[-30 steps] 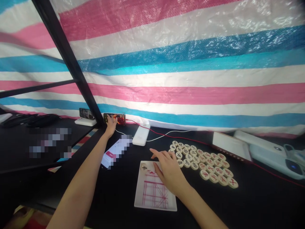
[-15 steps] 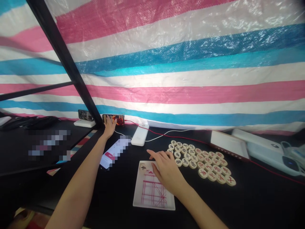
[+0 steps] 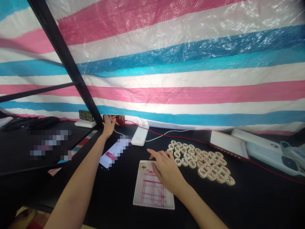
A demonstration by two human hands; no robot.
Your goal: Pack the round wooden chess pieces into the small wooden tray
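My left hand reaches to the back of the table, fingers spread in front of a phone that stands on its long side with a bright picture on its screen. Whether the fingertips press the screen I cannot tell. My right hand hovers over or rests on the right edge of a white square tray marked with red lines; its index finger and thumb are stretched out. One xiangqi piece with a black character lies in the tray's far left corner. Beyond my right hand, rows of xiangqi pieces, black and red, lie flat.
A second phone lies lit beside my left forearm. Behind it sits a white power bank with a cable. A red cable runs rightward past a white flat box and a pale blue device. A black post rises at left.
My left hand has shifted very slightly on the phone at the back. My right hand, the tray and the pieces stay essentially as they were.
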